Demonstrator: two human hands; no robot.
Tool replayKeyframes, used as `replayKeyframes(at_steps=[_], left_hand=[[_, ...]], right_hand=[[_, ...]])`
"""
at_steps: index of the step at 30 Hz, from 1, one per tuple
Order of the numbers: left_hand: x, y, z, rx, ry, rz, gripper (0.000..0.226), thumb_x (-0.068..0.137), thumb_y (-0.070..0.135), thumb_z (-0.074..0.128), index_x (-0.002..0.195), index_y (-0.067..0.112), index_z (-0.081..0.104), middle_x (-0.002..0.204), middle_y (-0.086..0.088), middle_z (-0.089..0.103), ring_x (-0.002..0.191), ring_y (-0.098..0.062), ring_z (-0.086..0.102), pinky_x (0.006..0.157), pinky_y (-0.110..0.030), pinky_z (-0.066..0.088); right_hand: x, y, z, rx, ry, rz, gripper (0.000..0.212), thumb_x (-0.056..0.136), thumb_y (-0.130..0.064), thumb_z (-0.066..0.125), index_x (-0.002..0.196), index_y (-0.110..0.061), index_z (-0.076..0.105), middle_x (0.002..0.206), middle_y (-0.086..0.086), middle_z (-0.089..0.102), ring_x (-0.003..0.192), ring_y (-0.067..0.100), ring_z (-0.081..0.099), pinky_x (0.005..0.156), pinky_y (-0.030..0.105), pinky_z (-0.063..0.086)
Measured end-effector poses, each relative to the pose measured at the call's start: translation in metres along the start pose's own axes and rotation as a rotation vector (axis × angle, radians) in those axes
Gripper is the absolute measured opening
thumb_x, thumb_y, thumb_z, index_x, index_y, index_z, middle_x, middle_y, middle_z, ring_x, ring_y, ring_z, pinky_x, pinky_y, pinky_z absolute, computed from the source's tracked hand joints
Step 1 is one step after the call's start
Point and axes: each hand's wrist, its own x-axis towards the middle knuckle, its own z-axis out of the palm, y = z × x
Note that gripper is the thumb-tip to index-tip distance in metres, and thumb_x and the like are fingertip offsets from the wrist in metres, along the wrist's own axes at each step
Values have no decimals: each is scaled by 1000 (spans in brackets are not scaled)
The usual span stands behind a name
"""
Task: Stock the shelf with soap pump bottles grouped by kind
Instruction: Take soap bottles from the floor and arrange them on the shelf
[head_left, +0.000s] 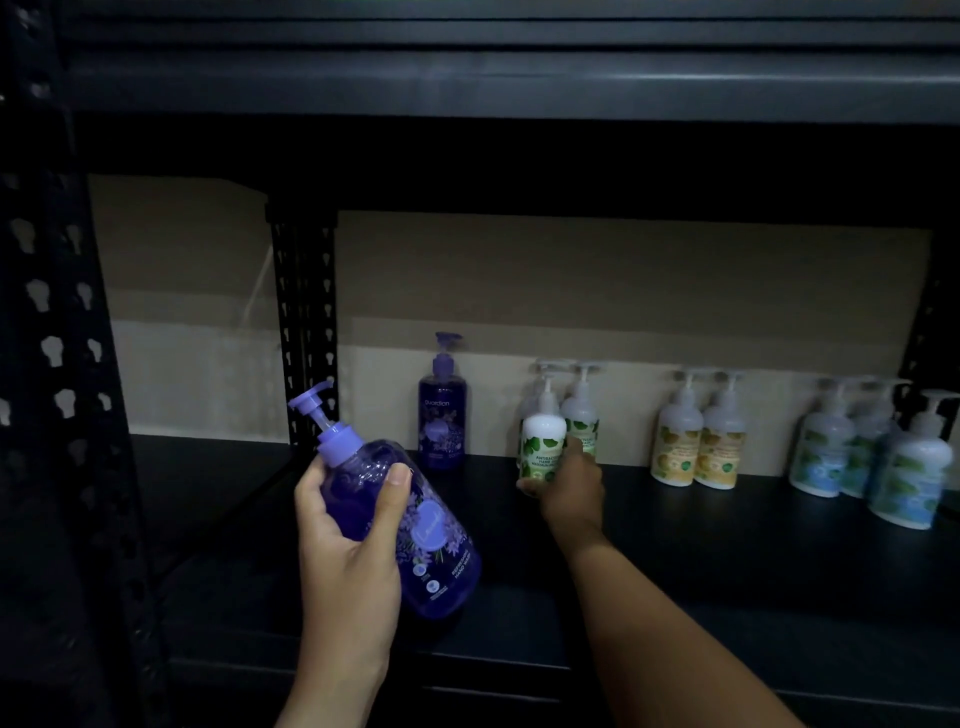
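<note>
Gripping a purple soap bottle (400, 525) tilted with its pump toward the upper left, the left hand (350, 530) curls thumb and fingers round the bottle's shoulder in front of the dark shelf (727, 561). Its label shows "REFRESHING HAND WASH"; an oval badge above that is too blurred to read. The right hand (569, 486) reaches in and holds a white bottle with a green leaf label (543, 441), reading "ANTIBACTERIAL HAND"; fingers wrap its lower part. A second purple bottle (442, 410) stands upright at the back, marked "guardian". Further right stand two yellow-label bottles (698, 441) and three blue-green-label bottles (872, 457), their text illegible.
</note>
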Motion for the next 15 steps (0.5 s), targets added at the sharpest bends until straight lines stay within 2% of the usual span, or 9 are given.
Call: replayKeyframes(at_steps=[7,15], left_hand=[[0,0,0,12,-17,2,55,76,39,77,127,43,55,114,9,75,109,-14,72,103,-46,52],[-2,3,-1,19,-27,29,53,76,37,75,125,43,54,107,15,76,101,-7,73,92,-34,52]], right_hand=[[-1,0,0,-60,-13,30,69,65,-34,94,119,-10,58,116,14,68,106,34,66,84,41,55],[-5,-2,3,-98,-33,25,65,77,-37,86,125,-10,52,122,13,63,109,32,63,84,38,51]])
